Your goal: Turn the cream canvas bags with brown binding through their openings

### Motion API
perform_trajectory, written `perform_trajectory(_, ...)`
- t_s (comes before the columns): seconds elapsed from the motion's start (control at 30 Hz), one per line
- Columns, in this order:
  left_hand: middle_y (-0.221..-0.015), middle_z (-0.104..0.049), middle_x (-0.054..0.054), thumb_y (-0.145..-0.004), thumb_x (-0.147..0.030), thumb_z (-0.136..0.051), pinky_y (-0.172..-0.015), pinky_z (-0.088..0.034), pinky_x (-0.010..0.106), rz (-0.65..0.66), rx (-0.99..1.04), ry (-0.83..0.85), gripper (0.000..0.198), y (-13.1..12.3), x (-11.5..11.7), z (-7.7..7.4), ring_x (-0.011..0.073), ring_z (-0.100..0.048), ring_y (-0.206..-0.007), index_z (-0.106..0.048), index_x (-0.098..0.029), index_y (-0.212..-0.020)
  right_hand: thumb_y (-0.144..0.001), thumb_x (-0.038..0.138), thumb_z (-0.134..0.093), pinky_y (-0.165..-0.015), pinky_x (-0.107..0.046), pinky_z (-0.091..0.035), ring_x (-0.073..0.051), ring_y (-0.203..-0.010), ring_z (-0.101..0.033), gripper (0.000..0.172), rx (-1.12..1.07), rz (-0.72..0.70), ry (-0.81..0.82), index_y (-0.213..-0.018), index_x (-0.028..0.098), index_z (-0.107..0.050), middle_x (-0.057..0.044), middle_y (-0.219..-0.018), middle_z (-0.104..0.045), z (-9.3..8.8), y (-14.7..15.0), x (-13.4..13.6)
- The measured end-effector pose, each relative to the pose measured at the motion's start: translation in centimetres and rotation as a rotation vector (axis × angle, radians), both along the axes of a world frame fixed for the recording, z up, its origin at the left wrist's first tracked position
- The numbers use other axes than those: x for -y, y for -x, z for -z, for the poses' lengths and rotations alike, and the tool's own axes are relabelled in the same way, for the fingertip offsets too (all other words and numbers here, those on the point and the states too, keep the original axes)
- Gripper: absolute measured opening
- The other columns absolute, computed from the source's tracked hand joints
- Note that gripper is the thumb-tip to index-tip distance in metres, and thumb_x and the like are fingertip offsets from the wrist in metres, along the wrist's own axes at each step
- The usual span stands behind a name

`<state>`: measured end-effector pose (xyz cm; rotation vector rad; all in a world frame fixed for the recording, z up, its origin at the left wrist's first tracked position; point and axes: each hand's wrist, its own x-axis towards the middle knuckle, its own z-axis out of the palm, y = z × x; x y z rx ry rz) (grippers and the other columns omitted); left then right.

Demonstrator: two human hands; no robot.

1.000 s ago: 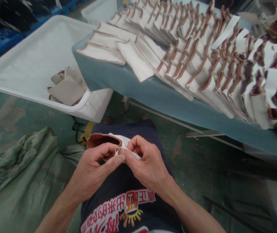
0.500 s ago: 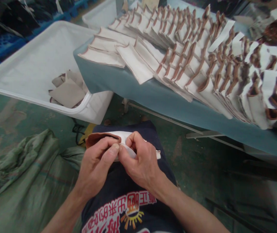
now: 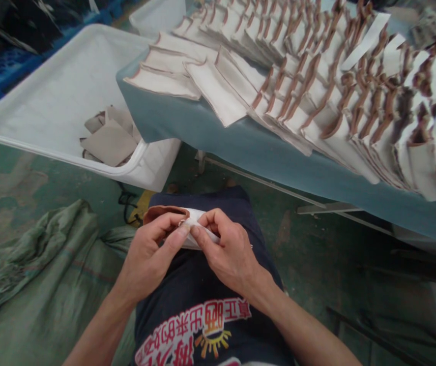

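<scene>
Over my lap, both hands pinch one white piece with a brown, leather-like lining [image 3: 166,210], curled so its brown inside shows at the left end. My left hand [image 3: 152,249] grips it near the middle, thumb and forefinger pressed together at the edge. Close beside it, my right hand [image 3: 229,246] holds the white side between thumb and bent fingers. The fingertips of both hands almost meet. What lies right between them is too small to make out. Beneath is a dark blue apron [image 3: 198,284] with printed characters and a sun.
Ahead, rows of similar white pieces with brown edges [image 3: 221,91] cover a blue-grey table [image 3: 187,124]. A white plastic bin [image 3: 30,96] at left holds several beige pieces [image 3: 113,140]. Green sacking [image 3: 53,269] lies at lower left, and a blue pallet [image 3: 7,71] stands behind the bin.
My right hand has shifted slightly, its fingers now lower and closer over the white side. The lined piece is turned a little. The view has moved slightly.
</scene>
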<state>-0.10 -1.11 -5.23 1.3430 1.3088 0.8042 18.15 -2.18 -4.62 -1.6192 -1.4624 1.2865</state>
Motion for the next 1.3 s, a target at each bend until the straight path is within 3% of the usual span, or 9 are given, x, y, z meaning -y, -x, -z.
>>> perform_trajectory(0.3, -0.096, -0.081, 0.007, -0.095, -0.045, -0.075, -0.069, -0.061, 0.029, -0.066, 0.123, 0.079, 0.028, 0.1, 0.3, 1.1, 0.0212, -0.074, -0.076, -0.083, -0.018, -0.092, -0.1, 0.046, -0.064, -0.06, -0.027, -0.034, -0.014, -0.054, -0.052, 0.024, -0.028, -0.014, -0.027, -0.09, 0.024, -0.06, 0.006, -0.065, -0.062, 0.5, 0.1, 0.1)
perform_trajectory(0.43, -0.104, -0.083, 0.009, -0.095, -0.044, -0.075, -0.08, -0.061, 0.032, -0.089, 0.061, 0.024, 0.028, 0.2, 0.3, 1.4, 0.0255, -0.076, -0.09, -0.083, -0.018, -0.091, -0.099, 0.045, -0.063, -0.059, -0.027, -0.034, -0.014, -0.055, -0.052, 0.022, -0.041, -0.011, -0.032, -0.09, 0.025, -0.059, 0.006, -0.065, -0.062, 0.5, 0.1, 0.2)
perform_trajectory(0.67, -0.088, -0.083, 0.009, -0.094, -0.05, -0.07, -0.065, -0.058, 0.03, -0.051, -0.054, -0.011, 0.037, -0.6, -0.1, -0.2, 0.0242, -0.073, -0.074, -0.081, -0.016, -0.086, -0.098, 0.047, -0.065, -0.059, -0.027, -0.033, -0.014, -0.056, -0.051, 0.025, -0.062, 0.039, -0.05, -0.089, 0.024, -0.059, 0.006, -0.066, -0.062, 0.8, 0.2, 0.4)
perform_trajectory(0.93, -0.097, -0.085, 0.007, -0.094, -0.044, -0.071, -0.079, -0.061, 0.031, 0.013, -0.187, -0.11, 0.027, -0.4, 0.5, -1.1, 0.0241, -0.077, -0.082, -0.081, -0.02, -0.099, -0.098, 0.043, -0.064, -0.055, -0.026, -0.029, -0.011, -0.05, -0.045, 0.024, -0.036, 0.039, -0.091, -0.086, 0.024, -0.057, 0.008, -0.059, -0.056, 0.3, 0.2, 0.6)
perform_trajectory(1.03, -0.097, -0.083, 0.006, -0.095, -0.042, -0.071, -0.08, -0.06, 0.03, -0.005, -0.176, -0.141, 0.023, 0.0, 0.7, -1.1, 0.0236, -0.076, -0.085, -0.08, -0.021, -0.095, -0.098, 0.042, -0.066, -0.054, -0.025, -0.029, -0.011, -0.05, -0.046, 0.023, -0.045, 0.02, -0.095, -0.086, 0.024, -0.058, 0.008, -0.059, -0.055, 0.1, 0.4, 0.9)
perform_trajectory(1.17, -0.088, -0.076, 0.003, -0.098, -0.037, -0.072, -0.073, -0.054, 0.027, 0.028, -0.08, -0.132, 0.017, 1.1, 0.9, -1.4, 0.0191, -0.069, -0.077, -0.077, -0.021, -0.092, -0.102, 0.034, -0.063, -0.051, -0.025, -0.031, -0.011, -0.049, -0.05, 0.014, 0.001, -0.097, -0.165, -0.093, 0.023, -0.061, 0.008, -0.062, -0.059, -1.7, 0.2, 1.8)
perform_trajectory(1.3, -0.08, -0.067, 0.001, -0.103, -0.042, -0.07, -0.07, -0.05, 0.028, 0.147, 0.023, -0.137, 0.027, 2.8, 0.9, -3.2, 0.0179, -0.06, -0.073, -0.073, -0.022, -0.086, -0.11, 0.028, -0.058, -0.06, -0.026, -0.046, -0.014, -0.064, -0.068, 0.013, 0.074, -0.3, -0.442, -0.102, 0.022, -0.066, 0.001, -0.077, -0.075, -4.7, -1.4, 2.2)
